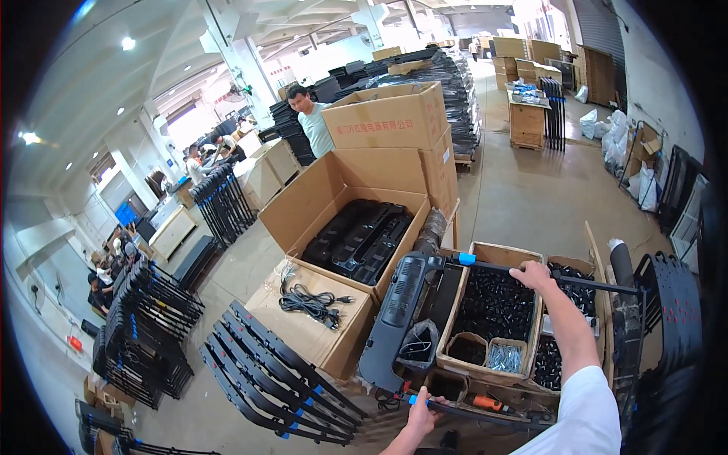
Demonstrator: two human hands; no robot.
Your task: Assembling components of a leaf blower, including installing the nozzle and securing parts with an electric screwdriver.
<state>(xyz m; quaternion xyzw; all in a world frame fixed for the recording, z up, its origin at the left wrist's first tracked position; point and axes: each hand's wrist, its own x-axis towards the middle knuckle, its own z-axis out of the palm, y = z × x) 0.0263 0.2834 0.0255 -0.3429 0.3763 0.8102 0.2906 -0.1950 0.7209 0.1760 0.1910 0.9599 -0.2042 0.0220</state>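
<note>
right hand gripping black frame bar, parts box beneath

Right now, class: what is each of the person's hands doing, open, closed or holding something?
Left hand: closed around the lower black bar.
Right hand: closed around the upper black bar.

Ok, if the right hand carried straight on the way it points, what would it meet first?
The right hand grips a black bar and points up-left. First in that line looks to be the blue tape wrap, then the grey panel; depth is unclear.
</note>
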